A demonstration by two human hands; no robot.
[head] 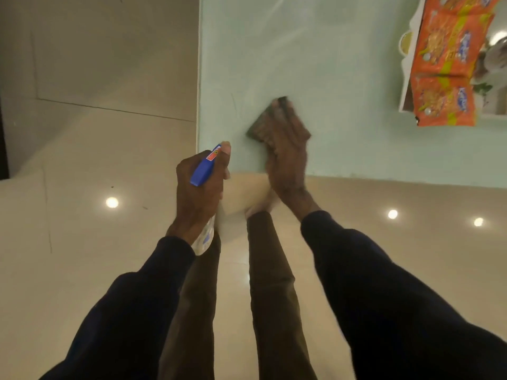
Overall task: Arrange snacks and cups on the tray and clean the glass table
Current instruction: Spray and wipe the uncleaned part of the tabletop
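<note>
A: What is seen to the left of the hands?

B: A shiny floor (82,160) is seen there, with round spots of light on it.

A: What is held by the left hand (201,187)?

B: A spray bottle (204,167) is gripped by it. The fingers are curled tight round the neck. The blue top is pointed toward the glass table (343,78), at its near corner. The clear part of the bottle is seen under the wrist.

A: And the right hand (288,154)?

B: It is laid flat on a dark cloth (260,124), just to the right of the left hand. The fingers are kept straight and pressed down on it. The cloth is pressed on the glass, near the table's front edge. The hand is a bit blurred.

A: What is found further right?

B: A white tray (405,86) is seen up past the right hand, well apart from it, on the table. Orange snack packets (444,56) are laid in it in a row. Shiny things are seen behind them, but it cannot be told what they are.
</note>
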